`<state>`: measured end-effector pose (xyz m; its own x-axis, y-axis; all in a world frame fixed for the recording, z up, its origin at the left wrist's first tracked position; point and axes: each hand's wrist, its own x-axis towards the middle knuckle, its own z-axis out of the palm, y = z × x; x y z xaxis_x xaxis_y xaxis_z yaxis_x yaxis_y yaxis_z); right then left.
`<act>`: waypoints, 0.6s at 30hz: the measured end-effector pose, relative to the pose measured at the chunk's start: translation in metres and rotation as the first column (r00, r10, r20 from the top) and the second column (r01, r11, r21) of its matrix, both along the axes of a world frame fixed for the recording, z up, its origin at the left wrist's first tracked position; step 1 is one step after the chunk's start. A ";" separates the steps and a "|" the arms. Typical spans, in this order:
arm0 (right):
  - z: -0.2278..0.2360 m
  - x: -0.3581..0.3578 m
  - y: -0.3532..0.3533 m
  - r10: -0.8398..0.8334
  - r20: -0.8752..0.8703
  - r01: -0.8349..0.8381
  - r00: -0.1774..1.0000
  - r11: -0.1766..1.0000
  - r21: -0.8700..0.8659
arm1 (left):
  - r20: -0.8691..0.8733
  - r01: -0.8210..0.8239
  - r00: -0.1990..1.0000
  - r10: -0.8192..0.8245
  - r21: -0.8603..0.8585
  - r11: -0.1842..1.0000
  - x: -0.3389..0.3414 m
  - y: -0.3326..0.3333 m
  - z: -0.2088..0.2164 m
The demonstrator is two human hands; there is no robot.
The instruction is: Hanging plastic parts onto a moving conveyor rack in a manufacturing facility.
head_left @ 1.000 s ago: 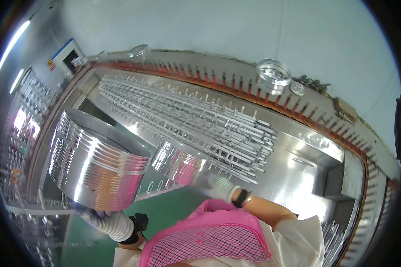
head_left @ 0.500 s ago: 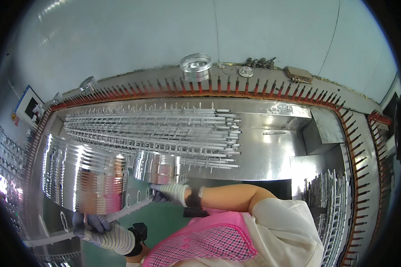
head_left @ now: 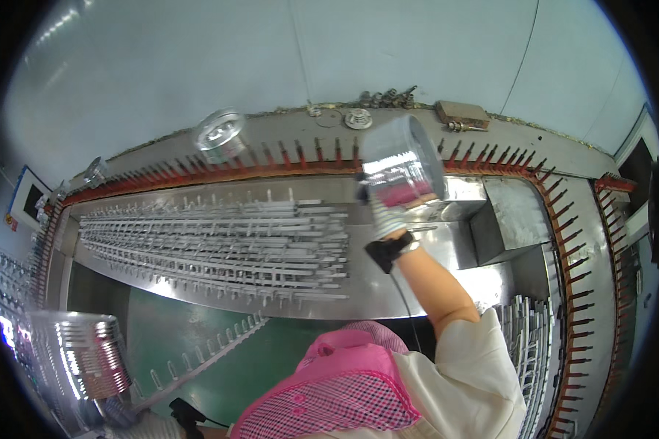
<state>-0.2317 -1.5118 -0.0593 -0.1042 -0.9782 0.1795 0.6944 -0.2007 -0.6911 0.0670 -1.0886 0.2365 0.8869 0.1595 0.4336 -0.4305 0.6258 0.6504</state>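
My right hand (head_left: pixel 377 206), in a striped glove, is raised over the back edge of the metal bench. It is closed on a shiny metal cylinder (head_left: pixel 399 157), whose open end faces right. At the lower left, my left hand (head_left: pixel 118 414) is blurred and partly hidden. It grips the lower end of a pale rack bar (head_left: pixel 216 345) with a row of loop-shaped clips, which slants up to the right. Right above that hand is another shiny ribbed cylinder (head_left: pixel 91 358), apparently borne by the bar.
A row of red-orange spindles (head_left: pixel 300 154) with dark tips curves along the back and right side. One metal cylinder (head_left: pixel 221 135) stands by it. Many rack bars (head_left: pixel 220 245) lie piled on the steel bench (head_left: pixel 388 285). More bars (head_left: pixel 534 351) stand at the right.
My right hand has left the rack bar and moved up and right with a cylinder. My left hand and the bar have shifted down and left. The whole view has turned slightly.
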 end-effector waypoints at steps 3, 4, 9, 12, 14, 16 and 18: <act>-0.001 -0.134 -0.039 -0.398 0.302 0.326 0.866 0.909 0.261 | 0.090 0.043 0.995 -0.048 0.055 0.998 -0.009 -0.016 0.006; -0.008 -0.173 -0.054 -0.766 -0.056 0.758 0.640 0.618 0.209 | 0.107 -0.017 0.994 0.009 0.073 0.997 -0.007 -0.021 0.004; -0.013 -0.454 -0.124 -0.441 -0.701 0.730 0.560 0.663 0.166 | 0.136 -0.118 0.986 0.097 0.158 0.980 -0.029 -0.054 0.010; 0.004 -0.520 -0.182 -0.360 -0.845 0.713 0.395 0.700 0.035 | 0.060 -0.186 0.982 0.178 0.175 0.967 -0.015 -0.047 -0.002; 0.025 -0.412 -0.177 -0.345 -0.596 0.635 0.725 0.670 0.385 | 0.128 -0.288 0.956 0.265 0.214 0.933 -0.047 -0.051 0.018; 0.021 -0.424 -0.186 -0.239 -0.724 0.654 0.647 0.662 0.366 | 0.098 -0.288 0.957 0.272 0.221 0.932 -0.042 -0.057 0.014; -0.013 -0.472 -0.220 -0.124 -0.932 0.752 0.342 0.631 0.191 | 0.038 -0.289 0.957 0.287 0.211 0.934 -0.025 -0.051 0.002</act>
